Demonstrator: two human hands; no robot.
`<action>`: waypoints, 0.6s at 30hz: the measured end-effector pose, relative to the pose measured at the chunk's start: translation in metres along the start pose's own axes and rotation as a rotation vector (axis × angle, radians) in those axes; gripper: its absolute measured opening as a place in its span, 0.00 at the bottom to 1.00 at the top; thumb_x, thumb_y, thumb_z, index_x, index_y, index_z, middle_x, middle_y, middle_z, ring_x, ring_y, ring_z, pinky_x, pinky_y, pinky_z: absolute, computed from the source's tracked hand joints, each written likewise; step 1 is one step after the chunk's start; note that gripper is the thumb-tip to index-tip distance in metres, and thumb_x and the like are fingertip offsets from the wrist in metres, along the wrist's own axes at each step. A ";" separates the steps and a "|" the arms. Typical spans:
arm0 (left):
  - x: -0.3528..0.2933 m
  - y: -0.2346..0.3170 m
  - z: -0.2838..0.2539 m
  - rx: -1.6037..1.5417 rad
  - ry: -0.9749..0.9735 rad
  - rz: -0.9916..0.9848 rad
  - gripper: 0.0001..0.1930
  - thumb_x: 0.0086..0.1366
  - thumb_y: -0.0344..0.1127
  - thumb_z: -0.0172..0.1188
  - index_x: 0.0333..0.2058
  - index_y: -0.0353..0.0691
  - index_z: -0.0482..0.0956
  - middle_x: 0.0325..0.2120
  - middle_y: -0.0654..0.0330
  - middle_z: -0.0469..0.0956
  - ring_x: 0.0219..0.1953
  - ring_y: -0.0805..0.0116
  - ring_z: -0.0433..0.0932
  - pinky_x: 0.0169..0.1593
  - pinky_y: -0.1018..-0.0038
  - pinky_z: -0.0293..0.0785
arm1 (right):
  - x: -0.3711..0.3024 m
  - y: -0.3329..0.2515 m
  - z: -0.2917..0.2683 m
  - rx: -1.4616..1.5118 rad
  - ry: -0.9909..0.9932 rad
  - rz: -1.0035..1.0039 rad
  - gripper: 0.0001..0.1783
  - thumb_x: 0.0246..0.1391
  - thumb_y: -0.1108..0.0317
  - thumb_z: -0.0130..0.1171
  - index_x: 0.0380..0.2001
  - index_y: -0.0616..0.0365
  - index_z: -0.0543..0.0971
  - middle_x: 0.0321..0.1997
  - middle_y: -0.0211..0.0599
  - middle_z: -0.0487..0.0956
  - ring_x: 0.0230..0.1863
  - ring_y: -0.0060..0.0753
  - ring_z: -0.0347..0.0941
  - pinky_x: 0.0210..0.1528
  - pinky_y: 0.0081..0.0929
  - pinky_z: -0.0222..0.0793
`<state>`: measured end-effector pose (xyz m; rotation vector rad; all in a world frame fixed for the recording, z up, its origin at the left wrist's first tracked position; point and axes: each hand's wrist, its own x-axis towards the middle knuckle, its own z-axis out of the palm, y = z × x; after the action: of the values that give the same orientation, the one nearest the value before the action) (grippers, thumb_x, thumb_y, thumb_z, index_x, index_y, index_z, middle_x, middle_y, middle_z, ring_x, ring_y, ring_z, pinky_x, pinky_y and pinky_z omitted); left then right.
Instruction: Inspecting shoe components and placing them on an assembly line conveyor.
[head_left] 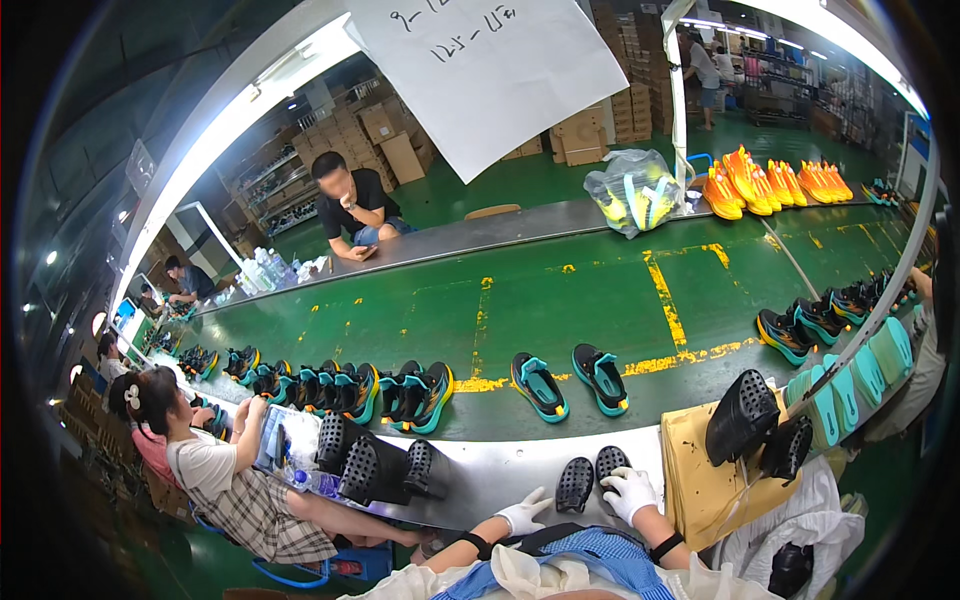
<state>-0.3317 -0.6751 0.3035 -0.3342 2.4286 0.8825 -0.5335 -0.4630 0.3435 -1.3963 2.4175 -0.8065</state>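
Note:
Two black, dotted, shoe-shaped pieces stand side by side on the metal bench before me: a left piece and a right piece. My left hand, in a white glove, is beside the left piece, fingers apart and holding nothing. White-gloved too, my right hand has its fingers curled against the lower end of the right piece. Just beyond, on the green conveyor, lie two separate black-and-teal sneakers, a left sneaker and a right sneaker, with their openings facing up.
More black dotted blocks stand at left, others on a stack of tan sheets. Sneakers line the conveyor; teal insoles lie right. A seated co-worker is at left, another person across.

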 end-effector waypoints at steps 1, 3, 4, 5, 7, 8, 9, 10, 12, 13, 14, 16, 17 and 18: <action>0.001 0.001 0.000 0.001 -0.001 -0.002 0.39 0.58 0.46 0.58 0.66 0.50 0.52 0.69 0.50 0.36 0.68 0.49 0.48 0.67 0.67 0.51 | 0.000 0.002 0.000 0.003 0.000 0.000 0.14 0.47 0.56 0.57 0.38 0.42 0.82 0.47 0.32 0.75 0.50 0.42 0.66 0.56 0.36 0.60; 0.001 0.004 -0.001 0.003 -0.008 -0.011 0.39 0.58 0.46 0.58 0.66 0.50 0.52 0.69 0.50 0.36 0.68 0.50 0.48 0.67 0.67 0.51 | -0.001 0.005 0.001 0.008 0.000 -0.003 0.14 0.47 0.56 0.57 0.38 0.42 0.82 0.47 0.32 0.75 0.50 0.41 0.66 0.56 0.36 0.59; 0.000 0.005 -0.002 0.002 -0.006 -0.014 0.39 0.58 0.46 0.58 0.66 0.50 0.52 0.69 0.50 0.36 0.68 0.50 0.48 0.67 0.67 0.51 | 0.000 0.005 0.001 0.009 -0.001 -0.005 0.14 0.47 0.56 0.57 0.38 0.42 0.82 0.47 0.32 0.75 0.50 0.41 0.66 0.56 0.36 0.59; 0.000 0.005 -0.002 -0.004 -0.013 -0.018 0.39 0.58 0.46 0.58 0.66 0.50 0.52 0.69 0.50 0.36 0.68 0.49 0.48 0.67 0.67 0.51 | 0.000 0.005 0.001 0.027 -0.009 0.008 0.14 0.47 0.56 0.56 0.38 0.43 0.82 0.46 0.32 0.75 0.51 0.38 0.66 0.57 0.37 0.57; 0.003 0.006 -0.002 -0.010 -0.018 -0.021 0.39 0.58 0.46 0.58 0.66 0.49 0.52 0.69 0.49 0.36 0.68 0.49 0.48 0.67 0.67 0.51 | 0.000 0.007 0.000 0.043 -0.015 0.021 0.15 0.47 0.56 0.56 0.38 0.43 0.82 0.46 0.32 0.75 0.52 0.34 0.66 0.58 0.39 0.55; 0.004 0.007 -0.001 -0.001 -0.015 -0.011 0.39 0.58 0.46 0.59 0.66 0.50 0.52 0.68 0.49 0.36 0.68 0.49 0.48 0.67 0.67 0.51 | -0.001 0.009 0.001 0.035 -0.017 0.020 0.15 0.47 0.56 0.56 0.38 0.44 0.82 0.46 0.32 0.75 0.52 0.34 0.66 0.58 0.39 0.55; 0.005 0.005 0.000 0.006 -0.008 -0.005 0.39 0.58 0.45 0.59 0.66 0.50 0.52 0.68 0.49 0.36 0.68 0.49 0.47 0.67 0.67 0.51 | -0.001 0.009 0.001 0.027 -0.020 0.014 0.15 0.47 0.56 0.56 0.39 0.44 0.82 0.46 0.32 0.75 0.52 0.34 0.67 0.58 0.39 0.55; 0.006 0.004 0.002 0.004 -0.002 -0.009 0.39 0.58 0.45 0.59 0.66 0.50 0.52 0.68 0.49 0.36 0.68 0.49 0.47 0.67 0.67 0.51 | -0.001 0.010 0.000 0.027 -0.021 0.006 0.15 0.47 0.56 0.56 0.39 0.44 0.82 0.46 0.32 0.75 0.52 0.34 0.67 0.58 0.39 0.55; 0.008 0.003 0.004 0.003 -0.006 0.007 0.39 0.58 0.45 0.59 0.66 0.50 0.51 0.68 0.48 0.36 0.68 0.50 0.47 0.67 0.66 0.50 | -0.002 0.010 -0.002 0.027 -0.016 0.025 0.14 0.47 0.56 0.57 0.38 0.42 0.82 0.48 0.33 0.75 0.50 0.42 0.66 0.56 0.36 0.59; 0.008 0.005 0.003 0.002 -0.003 0.005 0.39 0.58 0.45 0.59 0.66 0.50 0.51 0.68 0.48 0.36 0.68 0.50 0.47 0.67 0.66 0.50 | -0.002 0.011 -0.002 0.026 -0.017 0.021 0.14 0.47 0.56 0.57 0.38 0.42 0.82 0.48 0.33 0.75 0.50 0.42 0.66 0.56 0.36 0.59; 0.009 0.007 0.002 0.003 -0.010 0.007 0.39 0.58 0.45 0.59 0.66 0.51 0.51 0.68 0.48 0.36 0.68 0.50 0.47 0.67 0.66 0.50 | -0.003 0.011 -0.002 0.026 -0.014 0.034 0.14 0.46 0.57 0.58 0.38 0.42 0.82 0.48 0.33 0.75 0.50 0.42 0.65 0.56 0.36 0.59; 0.008 0.009 0.002 0.003 -0.017 0.008 0.39 0.58 0.45 0.59 0.66 0.51 0.51 0.68 0.49 0.36 0.68 0.50 0.47 0.67 0.66 0.50 | -0.004 0.013 -0.002 0.026 -0.011 0.047 0.14 0.46 0.57 0.58 0.38 0.42 0.82 0.48 0.33 0.75 0.50 0.43 0.65 0.56 0.36 0.59; 0.007 0.011 0.001 0.006 -0.022 -0.001 0.39 0.58 0.45 0.59 0.66 0.51 0.51 0.68 0.49 0.36 0.68 0.50 0.47 0.67 0.66 0.50 | -0.003 0.014 -0.002 0.032 -0.011 0.038 0.14 0.46 0.57 0.58 0.38 0.42 0.82 0.48 0.33 0.75 0.50 0.43 0.65 0.56 0.36 0.59; 0.007 0.012 0.001 0.010 -0.028 -0.010 0.39 0.58 0.45 0.59 0.66 0.51 0.51 0.68 0.49 0.36 0.68 0.50 0.47 0.67 0.66 0.50 | -0.003 0.014 -0.002 0.038 -0.011 0.029 0.14 0.46 0.57 0.58 0.38 0.42 0.82 0.48 0.33 0.75 0.50 0.43 0.65 0.56 0.36 0.59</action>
<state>-0.3418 -0.6661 0.3051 -0.3278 2.4033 0.8655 -0.5432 -0.4538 0.3371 -1.3451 2.3960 -0.8315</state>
